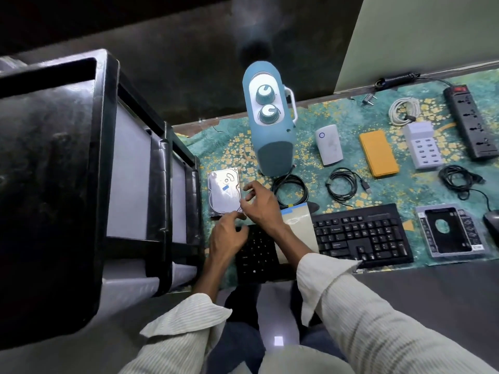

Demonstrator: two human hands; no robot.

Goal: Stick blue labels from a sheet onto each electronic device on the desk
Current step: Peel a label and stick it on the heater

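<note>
A silver hard drive (222, 191) lies at the desk's left end with a small blue label (225, 187) stuck on its top. My right hand (259, 205) and my left hand (228, 236) meet just below the drive's near right corner, fingertips pinched together; whether a label is between them I cannot tell. The label sheet (299, 222), beige with a blue strip at its top edge, lies across the black keyboard (361, 233), partly under my right wrist. Farther back stand a teal speaker (272, 122), a white box (329, 144), an orange power bank (378, 153) and a USB charger hub (424, 145).
A black power strip (469, 122), a white coiled cable (404, 110), black coiled cables (341, 184), a drive caddy (448, 232) and a mouse (492, 222) lie on the teal patterned cloth (216, 147). A large black case (67, 171) stands to the left.
</note>
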